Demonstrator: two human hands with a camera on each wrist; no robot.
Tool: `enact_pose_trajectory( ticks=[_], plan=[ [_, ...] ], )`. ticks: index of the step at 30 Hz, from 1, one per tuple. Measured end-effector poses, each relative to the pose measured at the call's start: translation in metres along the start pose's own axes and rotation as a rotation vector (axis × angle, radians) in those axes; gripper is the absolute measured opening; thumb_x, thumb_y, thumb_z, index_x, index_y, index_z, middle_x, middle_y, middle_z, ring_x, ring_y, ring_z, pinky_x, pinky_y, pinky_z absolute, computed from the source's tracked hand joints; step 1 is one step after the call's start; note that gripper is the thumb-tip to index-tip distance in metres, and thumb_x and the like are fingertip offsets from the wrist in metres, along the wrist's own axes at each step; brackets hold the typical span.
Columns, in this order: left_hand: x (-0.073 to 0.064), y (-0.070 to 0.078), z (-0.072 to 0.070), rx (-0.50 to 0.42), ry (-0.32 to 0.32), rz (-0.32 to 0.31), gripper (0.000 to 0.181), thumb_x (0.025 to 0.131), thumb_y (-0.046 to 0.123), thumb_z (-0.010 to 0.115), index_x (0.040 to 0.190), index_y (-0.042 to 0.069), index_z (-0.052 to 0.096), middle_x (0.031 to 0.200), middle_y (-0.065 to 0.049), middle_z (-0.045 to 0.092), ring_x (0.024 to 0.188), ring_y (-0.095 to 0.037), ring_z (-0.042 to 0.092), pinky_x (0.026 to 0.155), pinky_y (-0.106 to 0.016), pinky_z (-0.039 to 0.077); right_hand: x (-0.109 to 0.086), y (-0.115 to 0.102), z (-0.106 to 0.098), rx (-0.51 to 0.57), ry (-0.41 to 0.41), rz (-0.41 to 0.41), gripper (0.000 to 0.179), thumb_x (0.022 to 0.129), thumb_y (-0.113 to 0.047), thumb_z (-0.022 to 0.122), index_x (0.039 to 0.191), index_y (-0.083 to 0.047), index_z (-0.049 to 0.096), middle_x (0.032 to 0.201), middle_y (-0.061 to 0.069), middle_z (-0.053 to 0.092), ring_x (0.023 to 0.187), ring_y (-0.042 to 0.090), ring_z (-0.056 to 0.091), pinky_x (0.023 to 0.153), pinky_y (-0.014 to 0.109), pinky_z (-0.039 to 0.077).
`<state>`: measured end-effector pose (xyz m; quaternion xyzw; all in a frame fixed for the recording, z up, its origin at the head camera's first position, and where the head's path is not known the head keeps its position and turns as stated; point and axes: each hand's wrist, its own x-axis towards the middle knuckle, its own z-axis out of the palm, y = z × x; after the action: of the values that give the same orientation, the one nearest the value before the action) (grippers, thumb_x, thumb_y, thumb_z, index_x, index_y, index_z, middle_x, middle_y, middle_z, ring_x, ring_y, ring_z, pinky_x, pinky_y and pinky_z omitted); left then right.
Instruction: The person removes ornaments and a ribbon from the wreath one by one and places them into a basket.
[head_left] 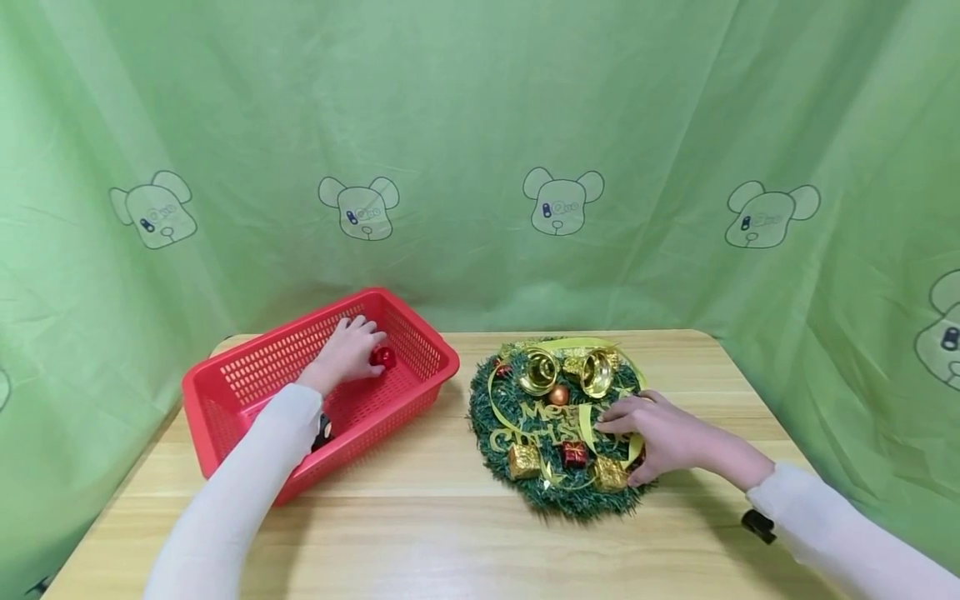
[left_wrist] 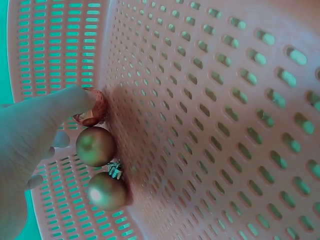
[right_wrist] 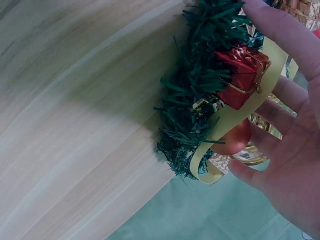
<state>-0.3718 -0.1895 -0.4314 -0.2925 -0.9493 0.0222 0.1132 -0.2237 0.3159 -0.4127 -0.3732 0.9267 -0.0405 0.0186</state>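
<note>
In the head view my left hand (head_left: 347, 354) reaches into the red basket (head_left: 262, 367), its fingers and thumb about a small shiny red ornament (head_left: 384, 358). One of its digits touches that ornament (left_wrist: 97, 107) in the left wrist view; whether the hand grips it is partly hidden. Two round baubles (left_wrist: 96, 146) lie beside it against the basket wall. On the right, my right hand (head_left: 663, 433) rests on the right edge of a green tinsel wreath (head_left: 495, 471), fingers spread. A yellow ribbon (right_wrist: 250, 112), a red gift-box ornament (right_wrist: 242, 75) and a reddish bauble (right_wrist: 235, 137) lie near those fingers.
The wreath bears two gold bells (head_left: 540, 372), gold gift boxes (head_left: 523, 461) and gold "Merry Christmas" lettering (head_left: 513, 437). Both stand on a wooden table (head_left: 450, 533). Behind it hangs a green curtain (head_left: 465, 275) with printed bear heads.
</note>
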Motion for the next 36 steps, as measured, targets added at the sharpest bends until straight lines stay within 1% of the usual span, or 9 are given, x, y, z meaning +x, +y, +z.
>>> enact_pose_trajectory(
  ticks=[9,15,21,27,31,34,36],
  plan=[
    [-0.001,0.001,-0.002,-0.039,-0.011,-0.011,0.052,0.083,0.033,0.082,0.124,0.004,0.068,0.116,-0.017,0.066,0.113,-0.036,0.054,0.103,-0.06,0.042,-0.001,0.0,0.001,-0.006,0.005,-0.007,0.082,0.059,-0.044,0.095,0.129,-0.008,0.07,0.131,0.013,0.067,0.121,0.037,0.06,0.102,0.073,0.036],
    [-0.002,0.001,-0.002,-0.049,0.009,-0.015,0.049,0.083,0.034,0.081,0.121,0.005,0.069,0.111,-0.015,0.066,0.11,-0.036,0.053,0.101,-0.059,0.042,-0.001,0.0,0.0,-0.007,0.014,-0.021,0.082,0.059,-0.045,0.095,0.128,-0.008,0.07,0.13,0.012,0.067,0.119,0.034,0.061,0.101,0.073,0.037],
    [0.001,0.0,-0.006,-0.082,0.029,-0.042,0.048,0.084,0.035,0.079,0.121,0.007,0.069,0.113,-0.015,0.065,0.114,-0.037,0.054,0.102,-0.059,0.041,-0.001,0.0,0.001,-0.002,0.012,-0.016,0.082,0.059,-0.045,0.095,0.128,-0.008,0.07,0.13,0.012,0.067,0.119,0.034,0.061,0.101,0.073,0.037],
    [0.003,0.0,-0.014,-0.146,0.068,-0.062,0.042,0.085,0.033,0.078,0.118,0.008,0.07,0.114,-0.014,0.066,0.112,-0.035,0.053,0.098,-0.056,0.04,-0.002,0.0,0.003,0.002,0.008,-0.004,0.083,0.059,-0.045,0.095,0.129,-0.008,0.07,0.131,0.013,0.066,0.12,0.036,0.061,0.102,0.073,0.037],
    [0.002,-0.002,-0.022,-0.188,0.097,-0.08,0.041,0.085,0.032,0.077,0.118,0.009,0.07,0.117,-0.014,0.067,0.112,-0.034,0.053,0.097,-0.054,0.04,-0.002,0.0,0.003,0.0,0.01,-0.002,0.084,0.059,-0.045,0.094,0.13,-0.008,0.07,0.131,0.013,0.066,0.121,0.037,0.06,0.102,0.073,0.037],
    [0.003,-0.002,-0.029,-0.207,0.122,-0.082,0.042,0.086,0.033,0.076,0.12,0.009,0.069,0.117,-0.013,0.067,0.111,-0.032,0.053,0.096,-0.052,0.041,-0.002,0.001,0.002,0.003,0.009,-0.002,0.083,0.059,-0.045,0.094,0.13,-0.008,0.07,0.132,0.014,0.066,0.121,0.037,0.06,0.102,0.072,0.037],
    [0.004,0.0,-0.034,-0.212,0.144,-0.07,0.043,0.086,0.034,0.076,0.121,0.01,0.069,0.117,-0.013,0.067,0.11,-0.032,0.052,0.096,-0.051,0.041,-0.002,0.001,0.002,0.005,0.009,-0.004,0.083,0.059,-0.045,0.094,0.13,-0.008,0.069,0.133,0.014,0.066,0.122,0.037,0.06,0.102,0.072,0.037]
  ],
)
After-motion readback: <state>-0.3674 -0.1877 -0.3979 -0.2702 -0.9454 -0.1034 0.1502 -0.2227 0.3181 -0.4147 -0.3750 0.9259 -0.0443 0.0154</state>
